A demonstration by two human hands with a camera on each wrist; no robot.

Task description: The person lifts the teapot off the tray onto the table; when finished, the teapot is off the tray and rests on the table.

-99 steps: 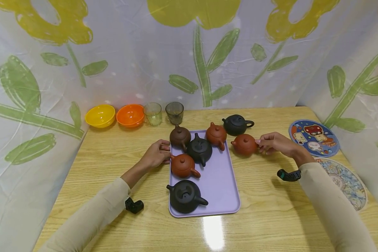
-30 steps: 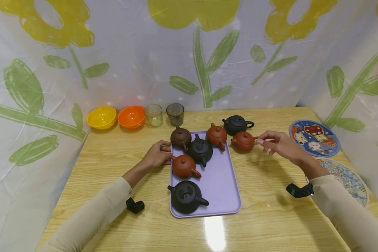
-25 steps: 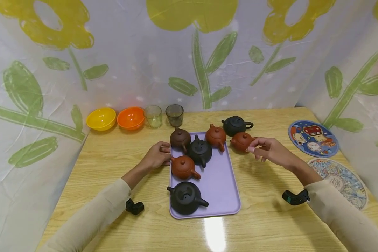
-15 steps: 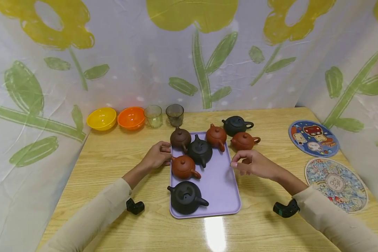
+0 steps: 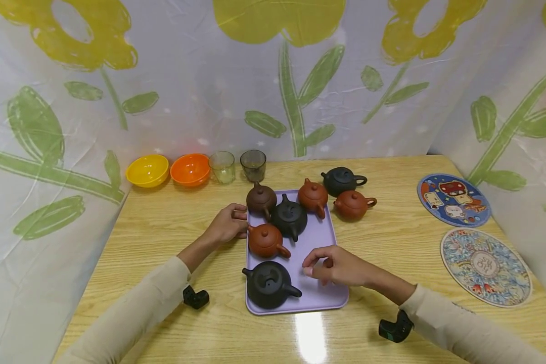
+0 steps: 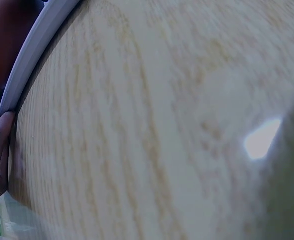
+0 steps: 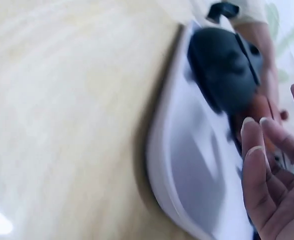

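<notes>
On the wooden table lies a lilac tray (image 5: 318,232) bearing several small teapots. A brown teapot (image 5: 261,199), a black teapot (image 5: 289,216) and a reddish teapot (image 5: 313,196) are grouped at its far end. Nearer are another reddish teapot (image 5: 266,241) and a large black teapot (image 5: 268,285). My left hand (image 5: 227,224) holds the tray's left rim, its fingertip (image 6: 5,122) right at the edge. Over the tray's near right part, beside the large black teapot's handle, hovers my right hand (image 5: 336,266). Its fingers (image 7: 257,170) are loosely bent with nothing between them.
Just right of the tray's far corner stand a reddish teapot (image 5: 352,206) and a black teapot (image 5: 340,181). Along the back are a yellow bowl (image 5: 147,172), an orange bowl (image 5: 190,170) and two glasses (image 5: 253,167). Two round mats (image 5: 484,265) lie at the right.
My right hand slid the reddish teapot slightly leftward, let go of its handle, and moved toward me and left over the tray. My left hand has stayed at the tray's rim.
</notes>
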